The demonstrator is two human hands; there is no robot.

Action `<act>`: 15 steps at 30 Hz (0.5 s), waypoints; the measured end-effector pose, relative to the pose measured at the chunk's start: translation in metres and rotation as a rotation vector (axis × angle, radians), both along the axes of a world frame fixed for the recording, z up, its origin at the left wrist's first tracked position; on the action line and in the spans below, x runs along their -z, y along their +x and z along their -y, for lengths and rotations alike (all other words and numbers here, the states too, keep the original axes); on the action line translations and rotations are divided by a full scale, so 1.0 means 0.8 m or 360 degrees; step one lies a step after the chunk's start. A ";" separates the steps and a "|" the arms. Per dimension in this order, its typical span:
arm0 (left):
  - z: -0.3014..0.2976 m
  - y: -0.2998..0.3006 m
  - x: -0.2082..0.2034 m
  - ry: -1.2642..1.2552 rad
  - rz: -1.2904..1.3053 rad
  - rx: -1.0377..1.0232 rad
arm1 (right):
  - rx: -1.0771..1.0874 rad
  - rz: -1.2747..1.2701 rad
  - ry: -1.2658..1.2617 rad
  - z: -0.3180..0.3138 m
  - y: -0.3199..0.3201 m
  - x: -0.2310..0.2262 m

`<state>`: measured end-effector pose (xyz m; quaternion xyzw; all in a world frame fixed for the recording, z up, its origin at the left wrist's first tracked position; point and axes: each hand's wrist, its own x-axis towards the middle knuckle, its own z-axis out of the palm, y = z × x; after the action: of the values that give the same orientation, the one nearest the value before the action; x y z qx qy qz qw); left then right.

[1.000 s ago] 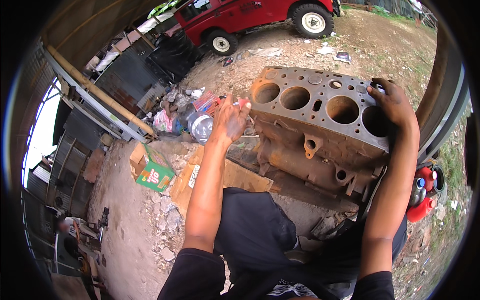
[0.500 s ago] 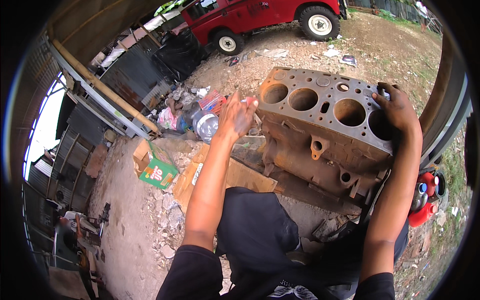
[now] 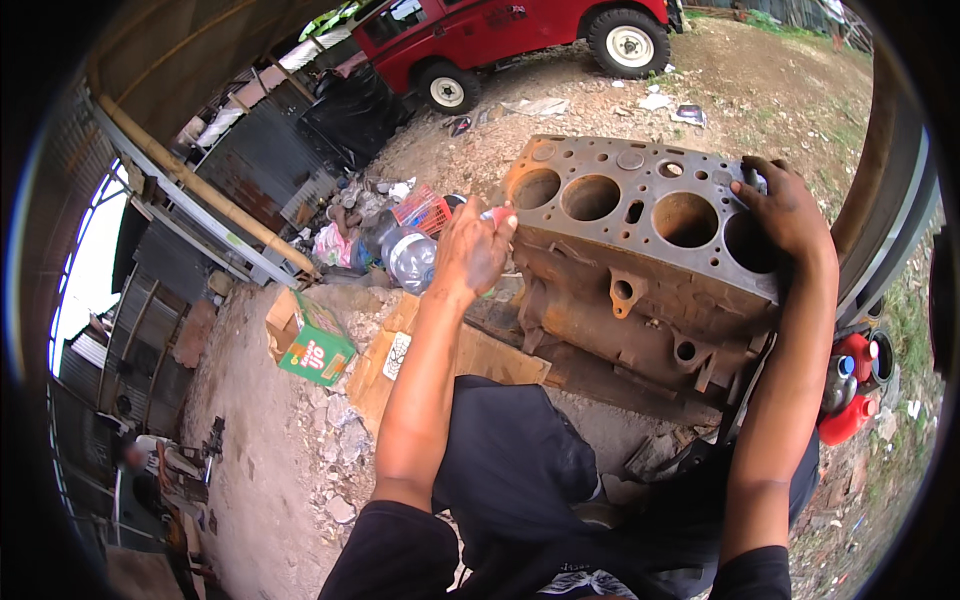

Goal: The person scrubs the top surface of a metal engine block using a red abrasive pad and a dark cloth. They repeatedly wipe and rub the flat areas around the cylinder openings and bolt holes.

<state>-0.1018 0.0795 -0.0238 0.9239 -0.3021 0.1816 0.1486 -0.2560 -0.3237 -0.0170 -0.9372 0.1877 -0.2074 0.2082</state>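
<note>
A rusty engine block (image 3: 600, 270) stands in front of me, its flat grey top face showing a row of large round bores. My left hand (image 3: 472, 250) is closed at the block's left end, with a small red thing (image 3: 496, 214) between its fingers; its kind is hard to make out. At the far right corner, my right hand (image 3: 792, 212) curls over the block's edge, thumb on the top face. A greyish shape shows between that thumb and the fingers, too unclear to name. The right hand partly covers the rightmost bore.
Flattened cardboard (image 3: 500, 358) lies left of the block, near a green box (image 3: 318, 350) and a large clear bottle (image 3: 410, 258). Red containers (image 3: 848, 420) stand at right by a post. A red vehicle (image 3: 500, 40) is parked beyond; a person (image 3: 165, 462) is at far left.
The view has shifted slightly, so the block sits a little farther left in it. My left hand has come closer to the block's left end. The right hand keeps its place on the block.
</note>
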 end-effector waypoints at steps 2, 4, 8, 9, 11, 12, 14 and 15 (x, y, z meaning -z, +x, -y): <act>0.005 0.019 -0.014 0.0184 -0.0079 -0.0074 | 0.0007 -0.0030 0.0032 -0.001 0.003 0.001; 0.010 0.027 -0.022 0.0310 -0.0128 -0.0182 | 0.0014 -0.0057 0.0067 0.001 0.008 0.002; 0.001 -0.016 -0.003 0.0152 -0.0003 -0.0008 | 0.0006 0.0066 -0.0019 0.000 -0.004 0.013; 0.001 -0.016 -0.005 0.0066 -0.0168 -0.0042 | -0.0004 0.0056 -0.0029 0.001 -0.003 0.011; -0.009 0.013 -0.011 0.0257 -0.0023 -0.0129 | 0.0002 0.0020 0.0024 -0.004 0.005 0.002; -0.001 0.018 -0.018 0.0332 0.0037 -0.0162 | 0.0013 -0.0012 0.0029 -0.003 0.005 -0.001; 0.003 0.008 -0.021 0.0249 -0.0129 -0.0116 | 0.0007 0.0034 -0.0001 -0.003 0.004 0.007; 0.008 0.000 -0.016 0.0161 -0.0143 -0.0059 | 0.0018 0.0056 -0.0022 0.001 0.002 0.012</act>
<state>-0.1020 0.0731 -0.0112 0.9429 -0.2868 0.1272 0.1118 -0.2547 -0.3247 -0.0268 -0.9338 0.1879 -0.2262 0.2038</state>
